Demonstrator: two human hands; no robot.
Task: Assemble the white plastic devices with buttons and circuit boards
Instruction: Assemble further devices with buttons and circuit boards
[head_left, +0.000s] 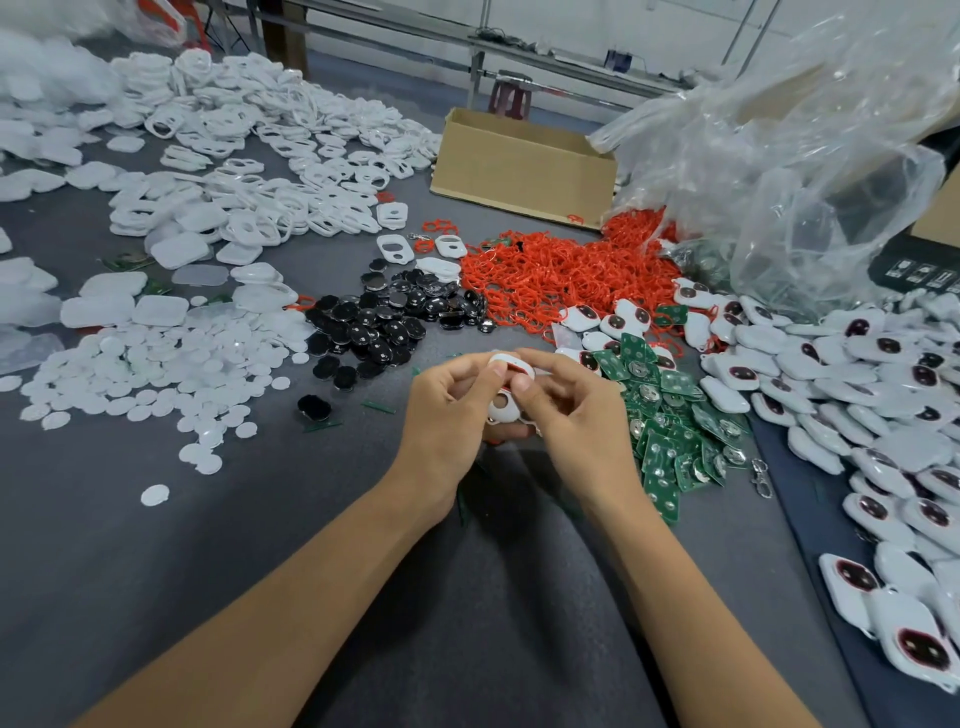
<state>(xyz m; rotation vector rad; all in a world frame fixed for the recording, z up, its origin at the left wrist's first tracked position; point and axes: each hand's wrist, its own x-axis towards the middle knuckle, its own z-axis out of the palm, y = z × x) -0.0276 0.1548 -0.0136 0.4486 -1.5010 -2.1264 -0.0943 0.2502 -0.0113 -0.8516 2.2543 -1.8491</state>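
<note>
Held above the grey table (208, 545), just beside the green boards (670, 441), the white shell (506, 402) — pinched by left hand (447, 410) and right hand (569, 410) — looks light, stiff and slick (best gripped by its edges).

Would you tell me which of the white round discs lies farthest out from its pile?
The single white disc alone on the grey table, nearer the person than all the others.

On the tabletop (249, 545), discs (156, 374) lie to my left with casings (249, 156) behind them; buttons (384, 322) sit straight ahead, loops (561, 270) behind and right of those; circuit boards (670, 426) lie just right of my right hand (571, 415), assembled devices (857, 395) farther right, a box (519, 166) at the back
</note>
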